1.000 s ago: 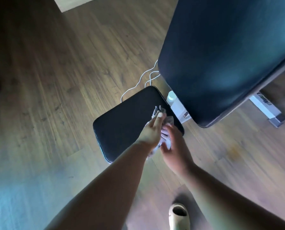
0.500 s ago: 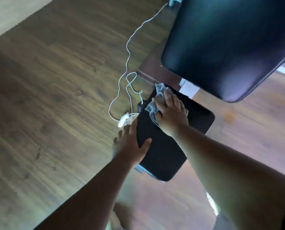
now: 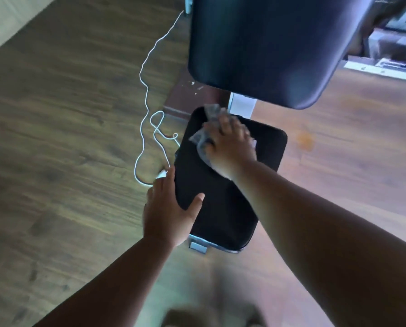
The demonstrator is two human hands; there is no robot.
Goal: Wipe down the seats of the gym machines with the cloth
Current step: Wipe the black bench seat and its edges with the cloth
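Black padded vinyl covers the seat, a rounded-corner rectangle with a smooth, faintly matte skin, standing low over the floor; the right hand lies palm down on its far end, fingers spread and fairly straight, pressing a grey cloth flat against the padding, so its grip is wide and flat rather than curled; the cloth is crumpled and soft-looking, bunched in folds that stick out beyond the fingertips toward the far edge of the seat and out past the thumb side; the left hand rests at the seat's left edge, its grip wide also, the thumb laid on the top surface and the fingers reaching straight along the side; a larger back pad of the same dark, slightly glossy upholstery hangs tilted above and beyond the seat, its corners rounded, carried on a pale metal post; a small pale metal bracket shows under the seat's near edge; the floor is wood-grain plank, brown and streaked; a thin white cable snakes in loose loops across it just left of the seat, ending at a small white plug near the left fingertips.
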